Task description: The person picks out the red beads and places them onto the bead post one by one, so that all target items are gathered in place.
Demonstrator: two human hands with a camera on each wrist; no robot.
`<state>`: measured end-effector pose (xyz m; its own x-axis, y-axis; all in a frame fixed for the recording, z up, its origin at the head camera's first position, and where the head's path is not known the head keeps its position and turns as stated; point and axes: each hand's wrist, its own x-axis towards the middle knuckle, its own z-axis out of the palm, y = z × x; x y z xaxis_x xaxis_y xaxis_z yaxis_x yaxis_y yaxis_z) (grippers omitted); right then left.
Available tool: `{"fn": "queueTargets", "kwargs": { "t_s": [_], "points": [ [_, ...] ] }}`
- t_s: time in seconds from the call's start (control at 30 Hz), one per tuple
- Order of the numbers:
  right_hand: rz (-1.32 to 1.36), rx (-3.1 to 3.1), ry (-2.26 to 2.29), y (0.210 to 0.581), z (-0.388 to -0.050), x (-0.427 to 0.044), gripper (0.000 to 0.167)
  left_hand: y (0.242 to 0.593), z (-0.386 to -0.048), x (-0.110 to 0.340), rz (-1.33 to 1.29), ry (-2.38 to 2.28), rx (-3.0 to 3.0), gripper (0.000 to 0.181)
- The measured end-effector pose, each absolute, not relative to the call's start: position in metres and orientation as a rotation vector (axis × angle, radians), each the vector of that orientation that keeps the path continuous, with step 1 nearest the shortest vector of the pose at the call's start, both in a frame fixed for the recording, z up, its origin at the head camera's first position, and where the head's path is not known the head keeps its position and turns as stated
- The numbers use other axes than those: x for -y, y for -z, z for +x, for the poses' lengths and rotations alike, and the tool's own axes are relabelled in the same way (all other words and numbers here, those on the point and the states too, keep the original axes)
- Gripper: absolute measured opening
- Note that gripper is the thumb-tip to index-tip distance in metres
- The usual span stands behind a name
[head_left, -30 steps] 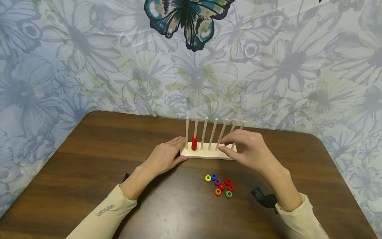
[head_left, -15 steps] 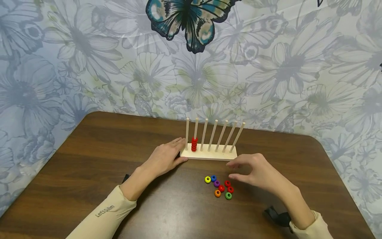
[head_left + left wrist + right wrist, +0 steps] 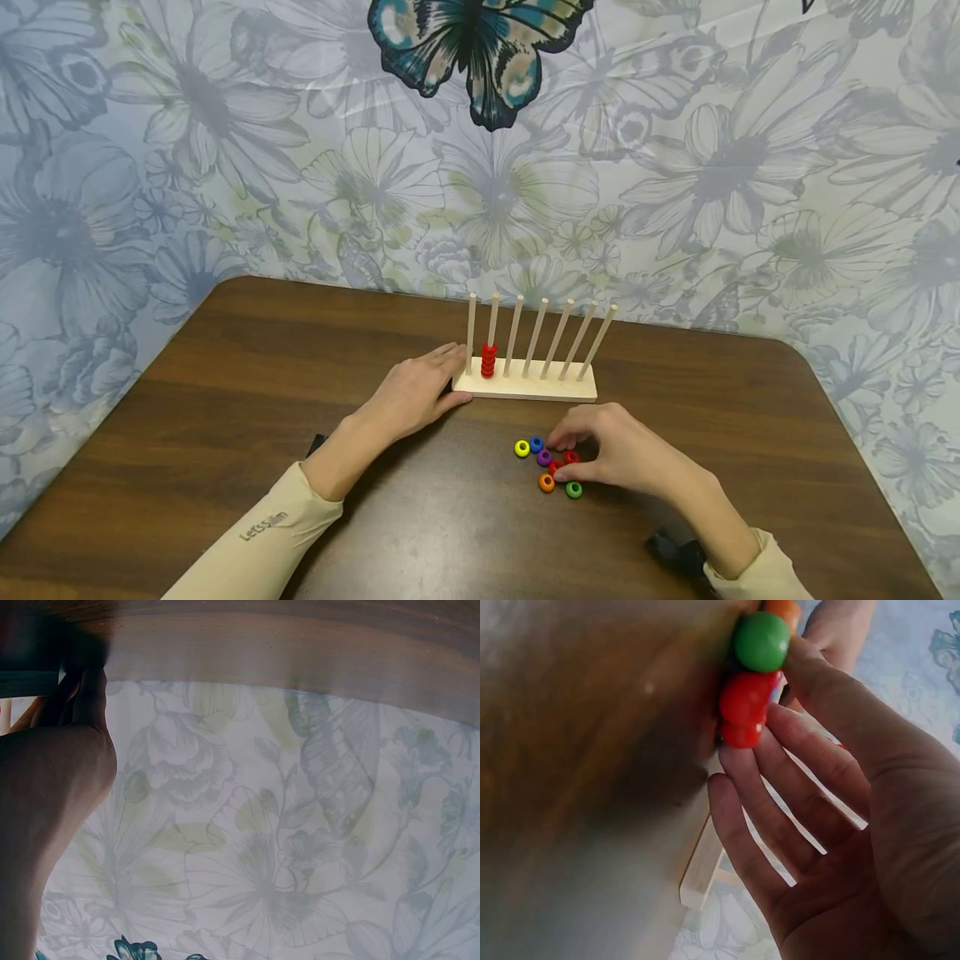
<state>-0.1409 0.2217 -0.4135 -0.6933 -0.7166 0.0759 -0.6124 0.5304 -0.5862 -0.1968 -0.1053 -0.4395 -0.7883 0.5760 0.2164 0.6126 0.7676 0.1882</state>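
In the head view, my left hand (image 3: 412, 387) holds the left end of a pale wooden peg board (image 3: 525, 387), with the thumb along its front edge and the fingers at the far-left corner. Several red beads (image 3: 488, 361) are stacked on its second peg from the left; the other pegs are bare. My right hand (image 3: 618, 446) reaches over loose beads in front, thumb and fingers apart. Beneath its fingertips are red beads (image 3: 746, 701), partly hidden. Nearby lie a green bead (image 3: 573, 490), an orange bead (image 3: 547, 482), a purple bead (image 3: 544, 457), a blue bead (image 3: 536, 444) and a yellow bead (image 3: 522, 448).
Everything stands on a brown wooden table (image 3: 262, 358) with rounded far corners. Behind it hangs a flower-patterned cloth or wall covering (image 3: 495, 192) with a large butterfly. A dark strap (image 3: 675, 550) shows at my right wrist.
My right hand has come back from the right-hand pegs and moved down and left to the loose beads. My left hand has stayed at the peg board.
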Motion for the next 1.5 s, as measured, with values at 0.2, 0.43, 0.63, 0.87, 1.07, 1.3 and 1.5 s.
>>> {"fn": "queueTargets", "kwargs": {
  "t_s": [0.2,0.43,0.63,0.87,1.07,1.3,1.5],
  "points": [
    [-1.186,-2.643,0.869,0.418,-0.142,-0.222,0.019,0.439,-0.197,0.105,-0.948,0.376,2.817,0.069],
    [-1.218,-2.687,0.843,0.419,-0.143,-0.223,0.017,0.440,-0.198,0.104,-0.955,0.374,2.809,0.068],
    [-1.240,-2.766,0.883,0.419,-0.142,-0.222,0.017,0.440,-0.197,0.104,-0.956,0.375,2.801,0.068],
    [-1.260,-2.786,1.055,0.421,-0.143,-0.219,0.020,0.441,-0.197,0.105,-0.956,0.382,2.798,0.068],
    [-1.291,-2.833,1.131,0.421,-0.143,-0.215,0.022,0.441,-0.197,0.106,-0.951,0.381,2.800,0.069],
    [-1.279,-2.953,1.168,0.413,-0.146,-0.211,0.031,0.439,-0.196,0.105,-0.945,0.381,2.803,0.069],
    [-1.270,-2.961,1.217,0.400,-0.151,-0.204,0.030,0.439,-0.196,0.105,-0.942,0.369,2.813,0.070]
  ]
}}
